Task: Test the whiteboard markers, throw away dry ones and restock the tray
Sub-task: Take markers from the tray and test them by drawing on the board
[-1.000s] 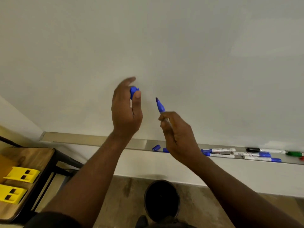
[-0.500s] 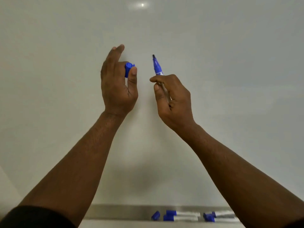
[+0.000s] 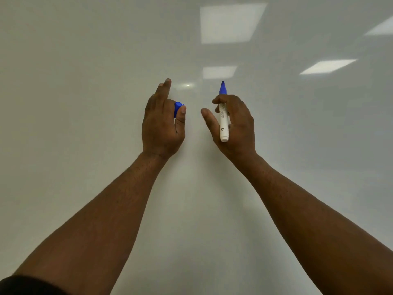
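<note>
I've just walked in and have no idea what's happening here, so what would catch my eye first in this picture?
Two bare arms reach up in front of a blank whiteboard that fills the view. The right hand holds an uncapped blue marker upright at centre, tip pointing up. Just left of it, the left hand pinches the blue cap. Ceiling lights reflect on the board at upper right.

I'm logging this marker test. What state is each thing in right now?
Marker: uncapped, tip up, held in the right hand.
Cap: off, pinched in the left hand.
Whiteboard: no mark visible.
</note>
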Demonstrator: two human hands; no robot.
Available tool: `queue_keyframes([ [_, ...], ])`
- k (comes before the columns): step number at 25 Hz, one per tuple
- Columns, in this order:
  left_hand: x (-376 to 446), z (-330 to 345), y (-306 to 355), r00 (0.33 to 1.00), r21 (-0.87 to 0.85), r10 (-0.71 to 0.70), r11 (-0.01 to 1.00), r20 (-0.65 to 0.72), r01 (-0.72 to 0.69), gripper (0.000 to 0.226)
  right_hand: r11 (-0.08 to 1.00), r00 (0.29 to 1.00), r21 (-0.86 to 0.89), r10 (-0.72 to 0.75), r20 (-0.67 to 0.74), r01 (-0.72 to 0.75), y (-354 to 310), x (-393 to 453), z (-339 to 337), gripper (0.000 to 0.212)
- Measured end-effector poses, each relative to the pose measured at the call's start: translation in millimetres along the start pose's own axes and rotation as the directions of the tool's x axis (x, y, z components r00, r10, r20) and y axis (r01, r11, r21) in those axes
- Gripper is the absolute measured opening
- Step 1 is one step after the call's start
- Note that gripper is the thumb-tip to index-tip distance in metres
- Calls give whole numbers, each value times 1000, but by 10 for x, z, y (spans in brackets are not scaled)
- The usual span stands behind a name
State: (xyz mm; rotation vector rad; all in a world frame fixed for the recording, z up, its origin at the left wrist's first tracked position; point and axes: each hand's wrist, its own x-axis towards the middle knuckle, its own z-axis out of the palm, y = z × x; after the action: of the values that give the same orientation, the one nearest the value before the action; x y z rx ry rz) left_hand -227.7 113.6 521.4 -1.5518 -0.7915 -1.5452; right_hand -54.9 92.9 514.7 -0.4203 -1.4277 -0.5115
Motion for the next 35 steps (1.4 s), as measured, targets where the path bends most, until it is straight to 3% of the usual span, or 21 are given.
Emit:
queue_keyframes([
  [3, 182, 0, -77, 1000, 30, -8, 1000, -3, 8, 33, 994, 997, -88, -76, -30, 73, 82, 226, 44, 26],
  [5, 261, 13, -134, 998, 33, -59, 998, -13, 59, 34, 999, 999, -42, -3, -46, 1, 136, 359, 63, 23],
  [7, 335, 24, -194, 994, 22, -111, 994, -10, 111, 47, 999, 998, 15, 41, -56, -41, 147, 481, 91, 23],
  [10, 416, 62, -259, 986, 27, -167, 986, 19, 166, 62, 997, 997, -56, -57, -46, 55, 100, 653, 171, 20],
  [19, 648, 234, -322, 984, 55, -176, 983, -7, 176, 64, 988, 995, -151, -51, -81, 39, 203, 1102, 286, 14],
  [24, 622, 306, -330, 990, 69, -138, 988, -19, 139, 62, 991, 989, -128, 23, -145, -42, 288, 816, 112, 11],
  [35, 637, 270, -346, 993, 64, -104, 992, -65, 108, 61, 989, 986, -72, 117, -116, -126, 233, -165, -187, 19],
])
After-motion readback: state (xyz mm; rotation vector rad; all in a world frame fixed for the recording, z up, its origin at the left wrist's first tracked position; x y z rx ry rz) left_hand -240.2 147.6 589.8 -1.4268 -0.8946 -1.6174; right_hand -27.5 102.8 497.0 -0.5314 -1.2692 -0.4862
